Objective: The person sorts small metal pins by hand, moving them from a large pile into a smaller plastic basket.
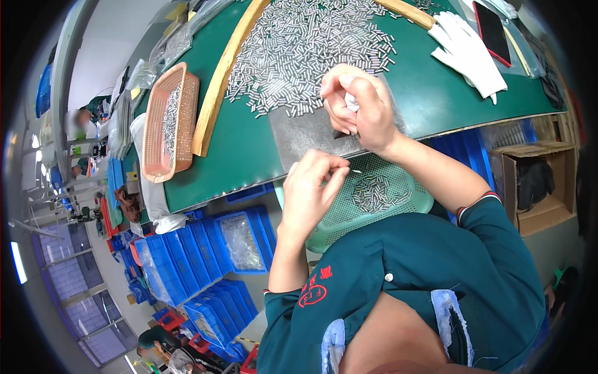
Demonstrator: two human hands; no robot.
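My left hand (313, 187) is closed in a pinch over the near edge of the table. A small shiny pin (356, 171) shows just beyond its fingertips; whether they grip it is unclear. Higher and to the right, my right hand (364, 109) is curled around a small white object (352, 101). A dark flat piece (341, 134) pokes out below that fist. Under the hands lies a grey metal plate (293, 134), with a large heap of short metal pins (305, 56) behind it. Below the table edge, a green perforated basket (411, 193) holds more pins (377, 193).
Wooden strips (215, 106) border the heap on the green table (243, 149). An orange basket (149, 149) with pins stands left. White gloves (470, 56) and a red-edged phone (492, 34) lie right. Blue bins (180, 255) and a cardboard box (548, 218) are below.
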